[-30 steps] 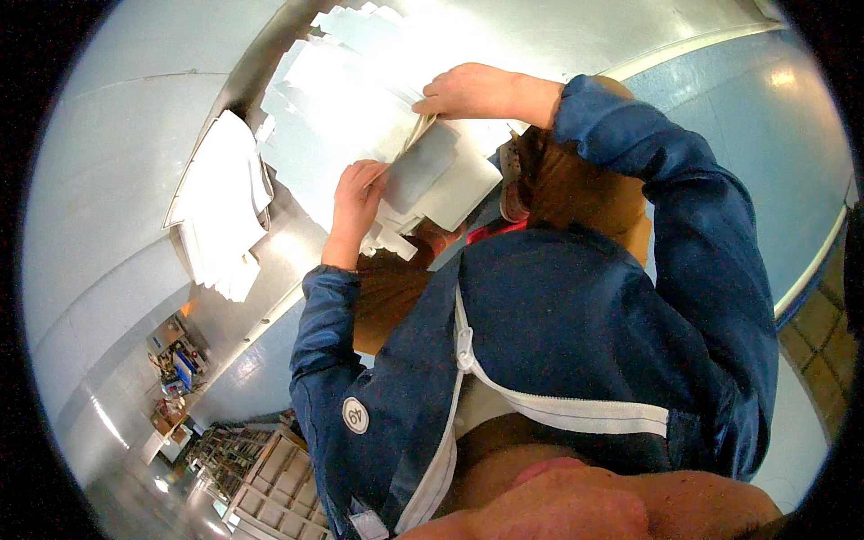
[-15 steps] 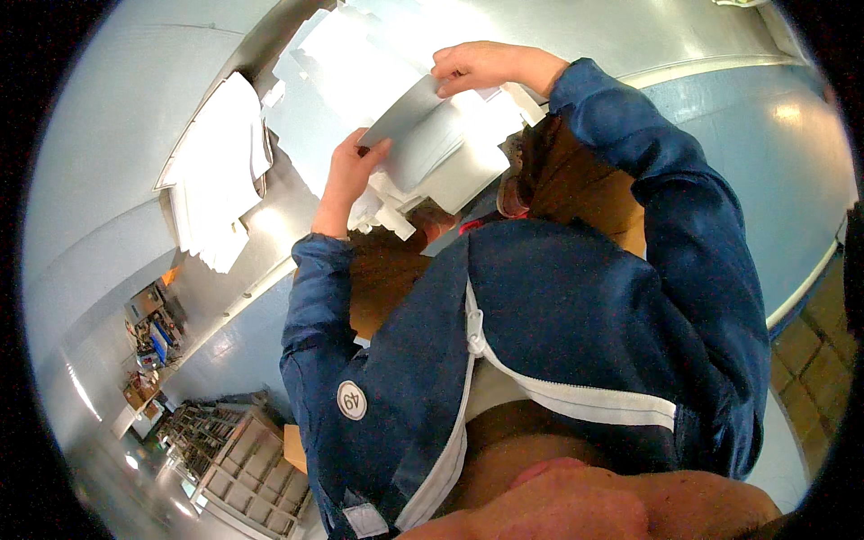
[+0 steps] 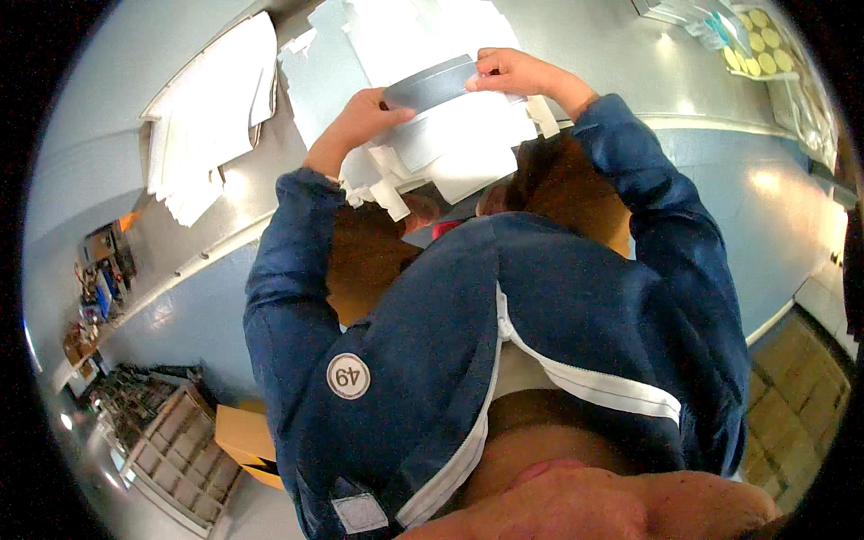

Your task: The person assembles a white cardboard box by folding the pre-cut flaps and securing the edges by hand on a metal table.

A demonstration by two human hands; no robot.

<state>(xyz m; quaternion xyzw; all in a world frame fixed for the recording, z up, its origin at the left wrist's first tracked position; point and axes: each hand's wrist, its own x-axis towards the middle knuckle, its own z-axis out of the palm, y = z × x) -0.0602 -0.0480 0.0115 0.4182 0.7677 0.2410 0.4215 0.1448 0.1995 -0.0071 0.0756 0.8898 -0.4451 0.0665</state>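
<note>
Looks like a workshop or small factory. Judging by: a long, shiny metal bench [image 3: 589, 58] running across twelve o'clock, loaded with piled white sheets [image 3: 405, 27]; at two, a batch of round yellow pieces [image 3: 760, 45] laid out together; at nine, a cluttered work spot [image 3: 103, 279]; at eight, a gridded rack [image 3: 175, 463], with a cardboard box [image 3: 243, 436] nearby; at four, brown tiled floor [image 3: 787, 396]. Fits too with a navy zip-up work jacket [image 3: 405, 387] bearing a round badge [image 3: 348, 375].

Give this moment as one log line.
left hand: holds grey strip at left end; right hand: holds its right end; white pile: left of hands
</note>
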